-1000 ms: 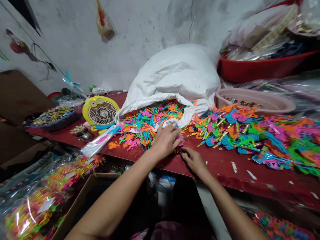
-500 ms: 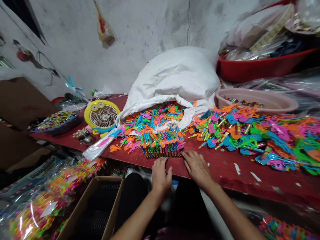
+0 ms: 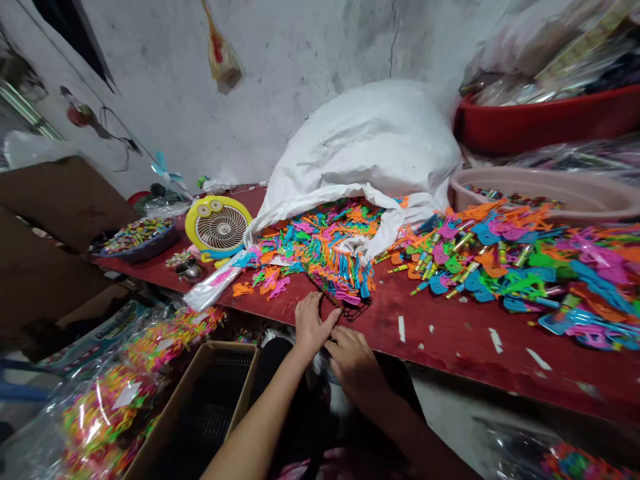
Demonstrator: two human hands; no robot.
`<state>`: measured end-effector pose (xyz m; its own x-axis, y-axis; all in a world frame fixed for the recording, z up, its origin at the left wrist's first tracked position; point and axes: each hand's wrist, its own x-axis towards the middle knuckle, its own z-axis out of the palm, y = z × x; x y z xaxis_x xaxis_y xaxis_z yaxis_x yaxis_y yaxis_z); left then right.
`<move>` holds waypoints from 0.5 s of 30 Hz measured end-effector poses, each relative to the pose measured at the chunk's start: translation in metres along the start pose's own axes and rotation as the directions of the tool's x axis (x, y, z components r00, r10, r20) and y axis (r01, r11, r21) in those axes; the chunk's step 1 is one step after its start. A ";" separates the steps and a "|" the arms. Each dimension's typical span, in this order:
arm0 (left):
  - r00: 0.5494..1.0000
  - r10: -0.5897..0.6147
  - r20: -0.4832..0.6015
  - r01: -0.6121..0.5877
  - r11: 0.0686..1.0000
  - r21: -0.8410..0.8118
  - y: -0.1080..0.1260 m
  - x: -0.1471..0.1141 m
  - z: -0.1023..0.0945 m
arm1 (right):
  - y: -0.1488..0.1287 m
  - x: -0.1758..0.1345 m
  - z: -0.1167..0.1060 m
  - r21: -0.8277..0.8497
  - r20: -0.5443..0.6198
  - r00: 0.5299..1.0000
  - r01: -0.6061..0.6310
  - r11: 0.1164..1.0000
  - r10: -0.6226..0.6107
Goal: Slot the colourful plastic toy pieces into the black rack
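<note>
A black rack [image 3: 359, 309] packed with bright plastic fly-swatter-shaped pieces [image 3: 345, 277] sits near the table's front edge. It is turned at a slant and tipped away from me. My left hand [image 3: 311, 327] has its fingers and thumb against the rack's near long edge, gripping it. Just below the left thumb, at the table edge, is my right hand [image 3: 354, 360]. Its fingers are bent and close together; whatever they hold is hidden. Behind the rack, more loose pieces [image 3: 305, 233] spill from a large white sack [image 3: 370, 133].
To the right lies a wide heap of coloured pieces [image 3: 500, 260] before a pink basin [image 3: 550, 190]. A yellow fan [image 3: 220, 223] and a metal cup [image 3: 189, 270] stand left. Below the table are a cardboard box of black racks [image 3: 210, 393] and bagged pieces [image 3: 107, 407].
The rack has turned and tipped away from me, baring part of its black base. My right hand has moved left and down from the rack's right end, close to my left hand.
</note>
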<state>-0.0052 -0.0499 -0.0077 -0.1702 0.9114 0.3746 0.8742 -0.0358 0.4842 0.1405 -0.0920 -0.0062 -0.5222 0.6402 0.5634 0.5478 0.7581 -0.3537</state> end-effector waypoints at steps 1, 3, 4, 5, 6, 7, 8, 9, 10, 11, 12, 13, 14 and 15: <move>1.000 -0.020 -0.010 0.020 1.000 0.014 0.001 0.002 0.002 | 0.005 -0.001 -0.002 0.060 -0.031 1.000 0.005 0.998 -0.003; 0.997 -0.067 -0.035 0.068 0.997 0.042 0.006 0.003 0.007 | 0.023 -0.001 -0.011 0.159 -0.095 0.994 -0.036 0.987 0.052; 0.995 -0.091 -0.048 0.094 0.994 0.054 0.010 0.003 0.011 | 0.034 -0.001 -0.017 0.193 -0.114 0.987 -0.091 0.977 0.115; 0.992 -0.115 -0.060 0.119 0.991 0.065 0.015 0.003 0.014 | 0.046 0.000 -0.024 0.207 -0.116 0.975 -0.164 0.965 0.190; 0.988 -0.139 -0.071 0.144 0.987 0.074 0.019 0.003 0.017 | 0.057 0.002 -0.030 0.193 -0.139 0.957 -0.227 0.955 0.256; 0.984 -0.162 -0.079 0.169 0.982 0.080 0.023 0.004 0.020 | 0.068 0.004 -0.036 0.158 -0.163 0.943 -0.266 0.951 0.290; 0.980 -0.183 -0.083 0.189 0.978 0.085 0.026 0.005 0.022 | 0.076 0.006 -0.040 0.109 -0.168 0.941 -0.280 0.954 0.295; 0.977 -0.199 -0.082 0.206 0.975 0.087 0.029 0.006 0.023 | 0.083 0.008 -0.042 0.049 -0.161 0.942 -0.292 0.955 0.296; 0.975 -0.208 -0.077 0.214 0.973 0.086 0.029 0.008 0.023 | 0.087 0.009 -0.042 -0.014 -0.139 0.947 -0.295 0.955 0.291; 0.976 -0.208 -0.067 0.213 0.974 0.080 0.029 0.010 0.022 | 0.088 0.010 -0.040 -0.072 -0.106 0.953 -0.291 0.954 0.282; 0.979 -0.198 -0.054 0.202 0.977 0.069 0.026 0.012 0.021 | 0.088 0.009 -0.036 -0.119 -0.071 0.959 -0.280 0.953 0.273; 0.983 -0.179 -0.039 0.181 0.982 0.055 0.022 0.015 0.018 | 0.086 0.008 -0.031 -0.152 -0.039 0.965 -0.262 0.953 0.259; 0.988 -0.153 -0.021 0.153 0.987 0.038 0.016 0.018 0.015 | 0.082 0.007 -0.025 -0.170 -0.014 0.971 -0.238 0.956 0.239; 0.993 -0.119 0.000 0.119 0.993 0.019 0.009 0.021 0.011 | 0.078 0.005 -0.020 -0.175 0.002 0.977 -0.209 0.962 0.213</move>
<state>0.0042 -0.0270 -0.0041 -0.2730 0.9091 0.3146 0.8564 0.0807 0.5099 0.1938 -0.0323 -0.0167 -0.3948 0.7872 0.4737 0.7505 0.5737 -0.3280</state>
